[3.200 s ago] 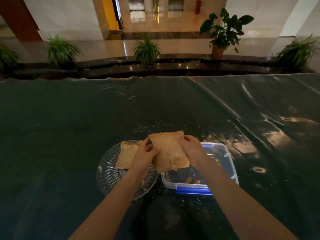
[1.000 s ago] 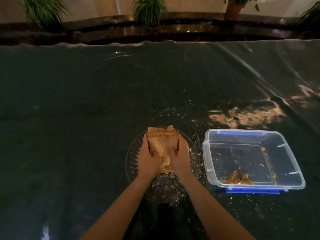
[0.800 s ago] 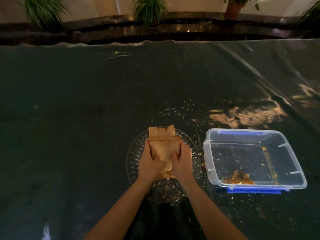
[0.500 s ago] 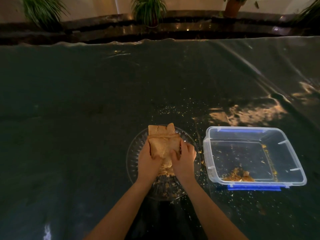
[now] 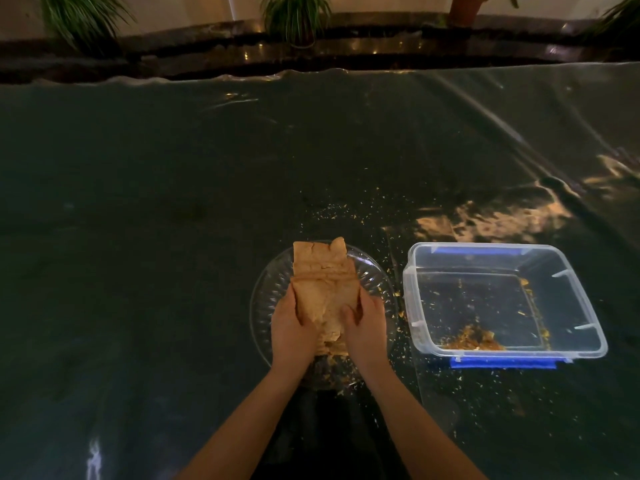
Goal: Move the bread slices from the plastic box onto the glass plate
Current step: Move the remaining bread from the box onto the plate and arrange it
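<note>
Tan bread slices (image 5: 323, 289) lie overlapped on the round glass plate (image 5: 266, 296) in front of me. My left hand (image 5: 292, 329) presses the left edge of the nearest slice and my right hand (image 5: 363, 322) presses its right edge, fingers curled around it. A farther slice sticks out past the top one toward the plate's far rim. To the right, the clear plastic box (image 5: 585, 327) with blue clips holds only a small heap of crumbs (image 5: 471, 341) by its near wall.
The table is covered by a dark glossy plastic sheet (image 5: 173, 202) with crumbs scattered around the plate and box. Beyond the far table edge runs a dark ledge with potted plants (image 5: 294, 15).
Over three seconds both hands carried a slice from the box to the plate. In the last second the hands slid back toward me along the slice's sides; the view shifted slightly.
</note>
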The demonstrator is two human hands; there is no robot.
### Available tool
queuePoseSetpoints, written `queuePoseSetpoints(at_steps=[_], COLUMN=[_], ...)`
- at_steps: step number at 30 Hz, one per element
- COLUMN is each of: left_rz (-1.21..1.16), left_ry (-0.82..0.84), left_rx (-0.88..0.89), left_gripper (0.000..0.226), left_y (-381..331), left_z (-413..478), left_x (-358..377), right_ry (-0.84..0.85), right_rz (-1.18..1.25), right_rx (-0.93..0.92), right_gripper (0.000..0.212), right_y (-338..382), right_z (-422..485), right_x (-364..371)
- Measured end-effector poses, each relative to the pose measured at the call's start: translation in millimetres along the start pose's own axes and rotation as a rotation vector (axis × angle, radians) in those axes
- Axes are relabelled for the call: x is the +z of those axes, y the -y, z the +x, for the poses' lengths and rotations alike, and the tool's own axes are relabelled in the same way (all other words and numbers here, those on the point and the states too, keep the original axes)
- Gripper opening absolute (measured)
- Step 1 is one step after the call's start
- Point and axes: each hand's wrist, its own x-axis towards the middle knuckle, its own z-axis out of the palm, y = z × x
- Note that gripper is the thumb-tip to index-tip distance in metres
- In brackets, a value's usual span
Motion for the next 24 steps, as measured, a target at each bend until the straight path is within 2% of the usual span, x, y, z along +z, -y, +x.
queuePoseSetpoints(at_steps=[4,6,16,21,24], left_rz=[0.214,0.246,0.062,0.054,0.087], left_ry=[0.020,-0.005,-0.015,0.018,0.026], left_rx=[-0.071,-0.070,-0.074,-0.114,-0.167], left_gripper=[0.061,0.063,0.053,0.050,0.050], left_y=[-1.0,-0.4,-0.8,10.7,13.8], left_z=[-0.4,-4.3,-18.7,-27.3,-21.9], left_x=[1.5,0.7,-8.9,-10.2,-10.6], right_ry=[0.023,0.002,-0.019,0.026,0.056], right_rz=[-0.094,-0.142,-0.149,-0.124,-0.175], right_rx=[-0.050,-0.078,-0.149,-0.006,-0.015], right_gripper=[0.050,0.052,0.049,0.050,0.053], right_y=[-0.4,-1.4,0.2,-13.2,-11.6], right_z=[3.0,0.4,-17.8,-29.7,-25.2], right_x=[0.1,-0.3,-5.0,-5.6,-6.7])
